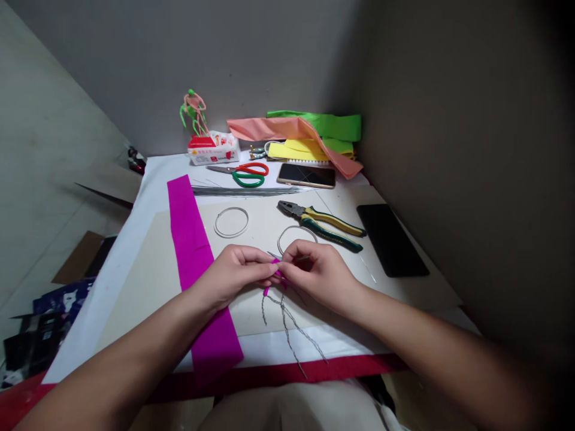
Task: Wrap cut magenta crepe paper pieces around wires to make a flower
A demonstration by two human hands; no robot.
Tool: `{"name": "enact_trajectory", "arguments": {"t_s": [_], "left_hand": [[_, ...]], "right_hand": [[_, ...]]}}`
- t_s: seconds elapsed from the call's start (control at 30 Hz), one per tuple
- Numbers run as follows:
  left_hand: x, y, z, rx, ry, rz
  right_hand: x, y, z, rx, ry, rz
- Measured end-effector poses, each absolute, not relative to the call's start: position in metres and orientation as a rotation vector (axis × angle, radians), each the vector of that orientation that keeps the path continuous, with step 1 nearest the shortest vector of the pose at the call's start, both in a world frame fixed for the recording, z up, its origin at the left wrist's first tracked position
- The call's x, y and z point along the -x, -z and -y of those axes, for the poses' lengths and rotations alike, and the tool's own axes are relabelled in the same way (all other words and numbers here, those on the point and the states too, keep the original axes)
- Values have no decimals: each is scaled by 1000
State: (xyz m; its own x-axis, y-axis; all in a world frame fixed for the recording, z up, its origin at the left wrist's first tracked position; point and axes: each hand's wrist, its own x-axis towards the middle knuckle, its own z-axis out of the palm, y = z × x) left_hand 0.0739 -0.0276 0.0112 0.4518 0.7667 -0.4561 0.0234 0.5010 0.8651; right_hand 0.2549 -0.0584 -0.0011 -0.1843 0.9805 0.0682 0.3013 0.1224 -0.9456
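Both hands meet over the board near the table's front. My left hand (240,269) is closed, thumb and fingers pinching a small twisted wire figure (283,304) partly wrapped in magenta material. My right hand (314,269) pinches the magenta wrapping (277,272) at the same spot, its fingertips touching those of the left. Bare twisted wire limbs hang below the fingers. Under my left forearm lies a long magenta strip (191,233). One wire ring (231,222) rests flat left of centre; another ring (299,228) is partly hidden behind my right hand.
Pliers (321,224) and a black flat device (393,240) lie to the right. Farther back are scissors (245,172), a bundle of thin wires (242,191), a phone (306,175), coloured strips (278,128) and a tissue pack (213,149) beside small pink and green wire figures (194,112).
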Motion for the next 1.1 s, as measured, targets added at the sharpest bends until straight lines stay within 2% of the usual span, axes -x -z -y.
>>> {"name": "enact_trajectory", "arguments": {"t_s": [0.17, 0.4, 0.6, 0.7, 0.87, 1.1], "left_hand": [[-74, -12, 29, -975, -527, -1034], [-70, -19, 27, -1058, -549, -1114], [-70, -32, 30, -1240, -338, -1145], [-70, -35, 30, -1223, -391, -1165], [-69, -32, 27, -1147, -561, -1166], [-72, -24, 31, -1119, -566, -1082]], "right_hand": [[-255, 1, 58, 1286, -1115, 1614], [-255, 1, 57, 1060, -1369, 1411], [-257, 0, 60, 1077, -1258, 1660], [-258, -3, 60, 1098, -1222, 1622], [-256, -3, 59, 1014, -1447, 1383], [-253, -2, 58, 999, -1475, 1240]]}}
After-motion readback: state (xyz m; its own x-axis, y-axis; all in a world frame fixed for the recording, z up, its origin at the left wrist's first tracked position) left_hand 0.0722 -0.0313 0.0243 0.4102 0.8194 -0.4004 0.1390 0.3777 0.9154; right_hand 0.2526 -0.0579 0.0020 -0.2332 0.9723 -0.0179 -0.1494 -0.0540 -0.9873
